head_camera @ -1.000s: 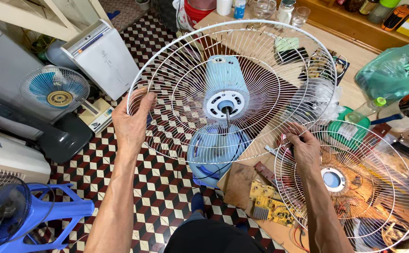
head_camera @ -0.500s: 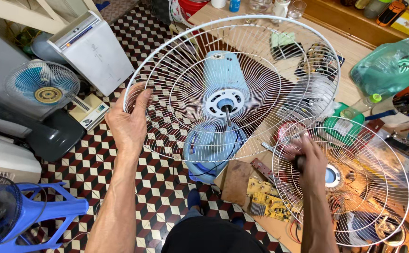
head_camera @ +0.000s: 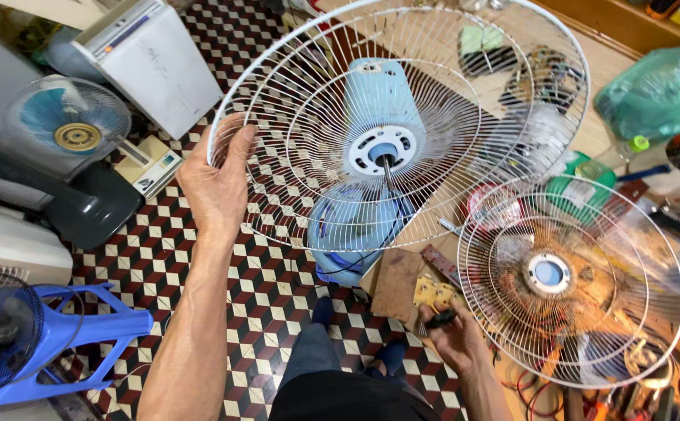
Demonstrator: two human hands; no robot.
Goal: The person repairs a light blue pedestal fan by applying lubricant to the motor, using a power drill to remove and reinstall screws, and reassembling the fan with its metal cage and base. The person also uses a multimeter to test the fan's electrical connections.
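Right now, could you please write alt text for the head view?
The left hand grips the rim of a white rear fan guard with a blue motor. The right hand pinches a small dark part beside a loose front guard.

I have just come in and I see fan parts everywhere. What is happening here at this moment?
A person is working on a light blue fan over a checkered floor. The left hand holds the rim of the rear wire guard, which sits around the fan's motor. The right hand holds a small dark part between its fingers, beside a second wire guard on the cluttered workbench. No blade is on the shaft. Other fans stand on the left.
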